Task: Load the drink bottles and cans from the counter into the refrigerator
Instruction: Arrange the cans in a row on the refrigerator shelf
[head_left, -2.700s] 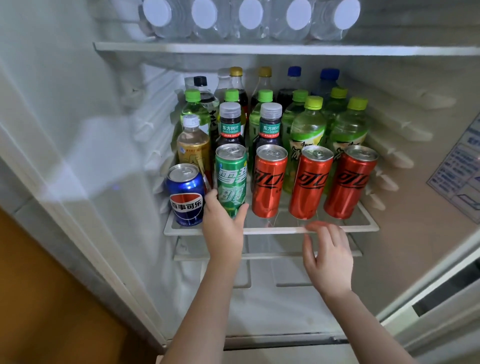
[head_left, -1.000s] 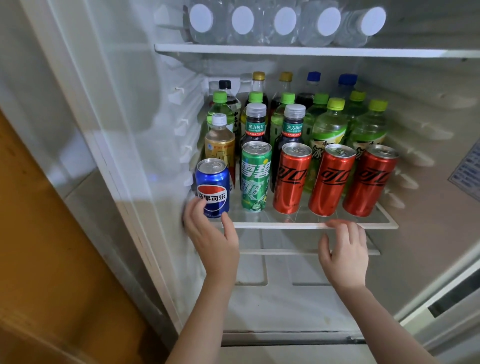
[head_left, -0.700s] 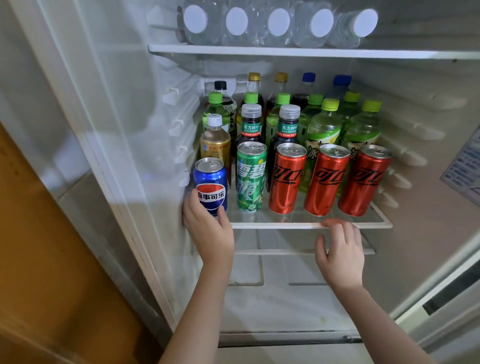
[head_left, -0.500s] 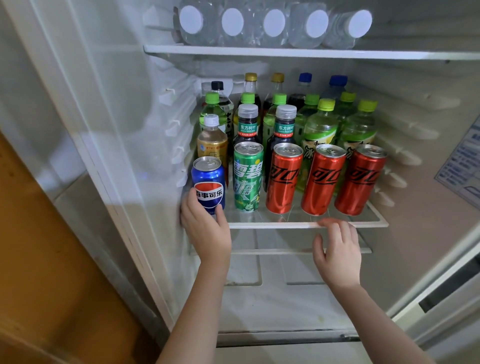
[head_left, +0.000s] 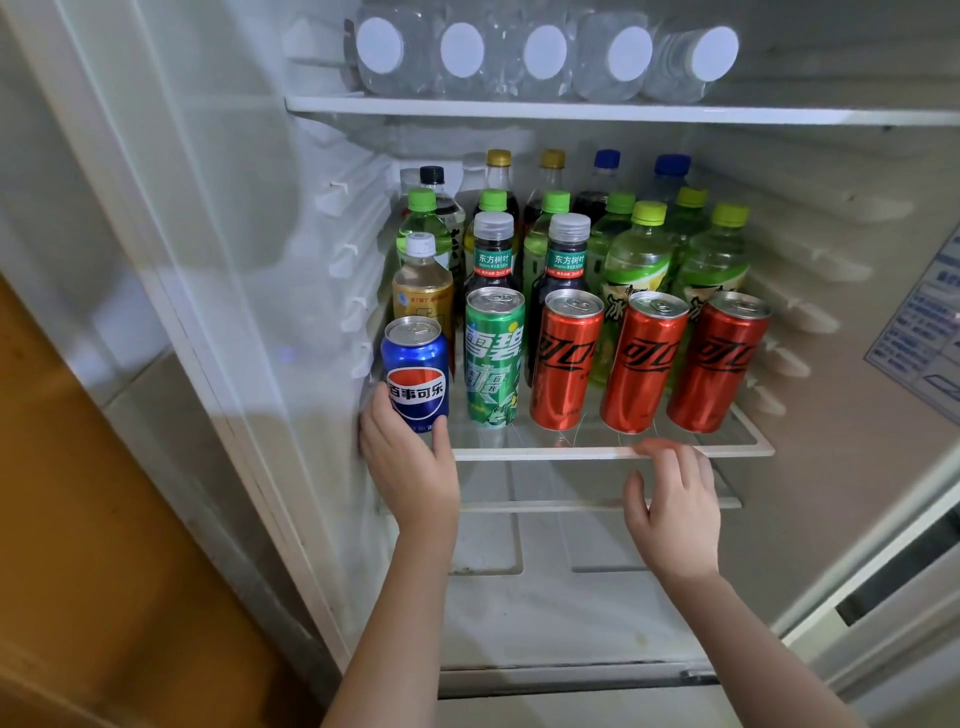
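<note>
The refrigerator stands open before me. On its glass shelf (head_left: 737, 448) a blue Pepsi can (head_left: 415, 371) stands at the front left, then a green Sprite can (head_left: 492, 356) and three red Coca-Cola cans (head_left: 641, 361). My left hand (head_left: 408, 465) grips the base of the Pepsi can, fingers on its left side and thumb on its right. My right hand (head_left: 672, 501) rests with relaxed fingers against the shelf's front edge below the red cans. Several bottles (head_left: 636, 260) with green, grey, yellow and blue caps fill the shelf behind the cans.
Several clear water bottles (head_left: 545, 54) with white caps lie on the upper shelf (head_left: 779, 115). A lower shelf rail (head_left: 545, 505) sits just under my hands. The ribbed fridge walls close in left and right, and a wooden panel (head_left: 78, 519) is at far left.
My left hand moved from the green Sprite can to the blue Pepsi can and now grips its base. My right hand stayed at the shelf edge. The camera shifted slightly.
</note>
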